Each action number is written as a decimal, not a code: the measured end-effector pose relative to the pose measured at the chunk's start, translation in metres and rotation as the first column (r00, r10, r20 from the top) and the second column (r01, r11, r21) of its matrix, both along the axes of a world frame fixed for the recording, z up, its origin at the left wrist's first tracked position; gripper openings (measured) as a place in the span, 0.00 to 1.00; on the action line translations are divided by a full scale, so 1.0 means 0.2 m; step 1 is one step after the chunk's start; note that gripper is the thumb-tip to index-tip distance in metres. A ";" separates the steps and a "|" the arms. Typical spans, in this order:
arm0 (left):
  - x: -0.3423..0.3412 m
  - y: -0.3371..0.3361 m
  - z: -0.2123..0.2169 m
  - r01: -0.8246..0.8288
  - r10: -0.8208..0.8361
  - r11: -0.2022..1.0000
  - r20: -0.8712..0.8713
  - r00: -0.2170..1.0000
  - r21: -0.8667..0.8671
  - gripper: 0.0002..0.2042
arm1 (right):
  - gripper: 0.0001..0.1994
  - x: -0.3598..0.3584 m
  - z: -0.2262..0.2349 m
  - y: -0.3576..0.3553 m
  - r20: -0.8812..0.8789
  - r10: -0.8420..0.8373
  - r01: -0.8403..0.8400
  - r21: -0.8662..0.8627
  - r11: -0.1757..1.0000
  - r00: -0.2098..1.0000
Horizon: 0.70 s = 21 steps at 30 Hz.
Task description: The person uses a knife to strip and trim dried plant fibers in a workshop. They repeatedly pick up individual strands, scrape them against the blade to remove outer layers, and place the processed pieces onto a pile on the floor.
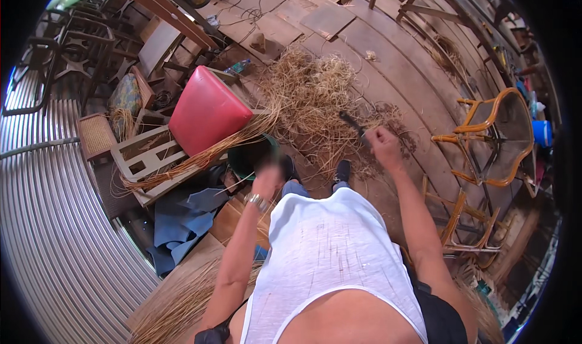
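My right hand (383, 145) is closed around a dark, narrow knife (351, 123), its blade pointing up and left over the edge of the shavings pile. My left hand (268, 179), with a metal band on the wrist, is smeared, so its fingers and anything in them cannot be made out. It is in front of a dark green bucket (234, 161). Beside that hand, a long bundle of thin cane strips (203, 157) lies across a pale wooden frame (140, 169) and reaches toward the large heap of curly cane shavings (310, 95).
A red padded seat (209, 110) leans on the pale frame at left, with blue sheet scraps (182, 216) below. An orange cane chair (503, 134) lies to the right. Corrugated metal (60, 235) borders the left side. A plastic bottle (237, 67) and cables (257, 13) lie farther off.
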<state>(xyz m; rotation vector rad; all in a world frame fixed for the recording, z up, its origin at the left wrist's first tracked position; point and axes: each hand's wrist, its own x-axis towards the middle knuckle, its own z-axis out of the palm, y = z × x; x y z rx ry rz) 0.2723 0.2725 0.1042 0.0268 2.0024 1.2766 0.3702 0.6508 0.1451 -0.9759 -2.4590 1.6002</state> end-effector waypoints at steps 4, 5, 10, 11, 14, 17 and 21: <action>-0.29 0.40 0.17 -0.494 0.350 0.801 0.405 0.845 0.338 0.13 | 0.10 0.02 0.19 -0.27 -0.008 0.237 -0.232 0.182 0.956 0.972; -0.34 0.46 0.19 -0.430 0.266 0.850 0.455 0.850 0.305 0.13 | 0.10 0.03 0.20 -0.32 -0.007 0.281 -0.272 0.233 0.934 0.960; -0.35 0.76 0.10 0.008 -0.026 0.999 0.530 0.848 0.037 0.13 | 0.14 0.11 0.10 -0.44 -0.027 0.545 -0.510 0.319 0.799 0.838; -0.34 0.79 0.07 -0.085 0.003 0.991 0.633 0.775 0.100 0.13 | 0.14 0.12 0.10 -0.45 0.060 0.565 -0.558 0.276 0.783 0.823; -0.32 0.87 0.05 -0.337 -0.007 0.909 0.818 0.576 0.245 0.13 | 0.13 0.19 0.00 -0.47 0.193 0.566 -0.597 0.227 0.769 0.802; -0.38 0.83 -0.01 -0.538 0.017 0.789 0.864 0.502 0.298 0.14 | 0.14 0.30 -0.17 -0.47 0.197 0.509 -0.544 0.225 0.808 0.838; -0.53 0.65 -0.04 -0.647 0.139 0.684 0.810 0.569 0.337 0.09 | 0.13 0.36 -0.10 -0.46 0.141 0.249 -0.217 -0.209 0.954 0.958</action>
